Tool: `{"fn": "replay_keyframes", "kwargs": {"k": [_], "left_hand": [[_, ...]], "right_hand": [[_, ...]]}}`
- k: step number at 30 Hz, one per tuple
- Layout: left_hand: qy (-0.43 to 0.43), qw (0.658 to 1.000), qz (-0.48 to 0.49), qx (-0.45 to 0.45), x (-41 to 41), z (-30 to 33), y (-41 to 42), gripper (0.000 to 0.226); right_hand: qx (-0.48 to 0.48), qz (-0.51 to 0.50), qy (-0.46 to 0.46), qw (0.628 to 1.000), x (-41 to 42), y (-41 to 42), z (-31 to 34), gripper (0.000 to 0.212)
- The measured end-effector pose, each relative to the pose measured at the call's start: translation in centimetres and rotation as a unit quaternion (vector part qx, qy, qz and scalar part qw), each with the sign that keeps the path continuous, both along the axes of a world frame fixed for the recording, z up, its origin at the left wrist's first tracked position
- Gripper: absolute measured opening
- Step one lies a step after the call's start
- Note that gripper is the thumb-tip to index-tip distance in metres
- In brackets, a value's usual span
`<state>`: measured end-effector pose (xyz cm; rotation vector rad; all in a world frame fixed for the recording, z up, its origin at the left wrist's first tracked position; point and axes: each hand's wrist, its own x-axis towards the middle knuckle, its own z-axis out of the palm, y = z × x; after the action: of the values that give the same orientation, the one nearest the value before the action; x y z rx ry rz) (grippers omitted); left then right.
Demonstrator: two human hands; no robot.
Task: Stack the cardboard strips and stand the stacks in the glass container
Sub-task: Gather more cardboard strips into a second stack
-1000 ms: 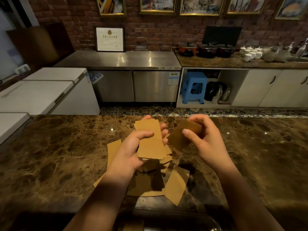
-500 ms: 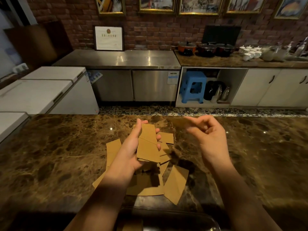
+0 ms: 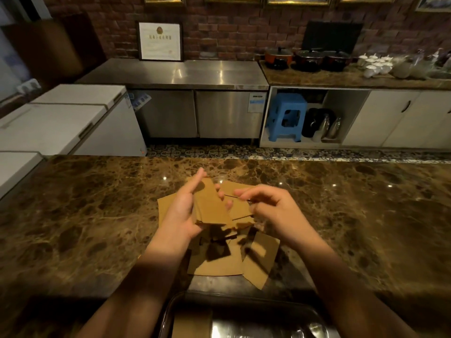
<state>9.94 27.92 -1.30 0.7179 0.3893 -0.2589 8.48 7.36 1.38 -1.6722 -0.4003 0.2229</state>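
Here the left hand fingers clasp a strip stack; right hand fingers pinch one strip.

Strips: brown cardboard, matt, flat, edges cut a bit rough; same for the loose ones on the counter. Counter: dark brown marble w/ pale veins, polished, glossy, light spots reflecting. Container: clear glass, smooth, shiny rim. Bench at back: stainless steel, brushed, semi-gloss, doors same. Freezers: white, smooth lids, material can't tell. Stool: blue plastic. Wall: red-brown brick, rough, matt. Floor: patterned tile. Cabinets: pale, smooth fronts, dark handles.
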Motion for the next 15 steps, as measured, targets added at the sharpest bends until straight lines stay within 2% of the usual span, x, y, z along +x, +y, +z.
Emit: {"fn": "replay_keyframes", "kwargs": {"k": [3,5,7,10,12,14,15], "left_hand": [[0.041,0.997,0.045,-0.036,-0.3,-0.9,2.9,0.036],[0.057,0.996,0.054,-0.037,-0.5,-1.6,4.3,0.031],[0.072,0.994,0.069,-0.04,-0.5,-2.5,5.0,0.027],[0.089,0.992,0.081,-0.036,-0.5,-3.6,5.2,0.02],[0.091,0.992,0.075,-0.031,-0.5,-4.0,5.3,0.021],[0.093,0.993,0.071,-0.02,-0.4,-4.2,5.5,0.026],[0.095,0.993,0.073,-0.015,-0.3,-4.3,5.6,0.026]], "right_hand": [[-0.127,-0.11,0.045,0.985,4.0,-1.0,-2.2,0.023],[-0.244,-0.104,0.058,0.962,6.5,-1.1,-4.1,0.016],[-0.337,-0.042,0.059,0.939,8.4,-0.4,-5.7,0.046],[-0.42,0.058,0.042,0.905,10.0,2.1,-6.5,0.095],[-0.488,0.084,0.019,0.869,10.3,4.2,-7.0,0.121],[-0.554,0.092,0.004,0.827,9.8,6.0,-7.4,0.133],[-0.577,0.091,0.0,0.812,9.5,6.9,-7.8,0.132]]}}
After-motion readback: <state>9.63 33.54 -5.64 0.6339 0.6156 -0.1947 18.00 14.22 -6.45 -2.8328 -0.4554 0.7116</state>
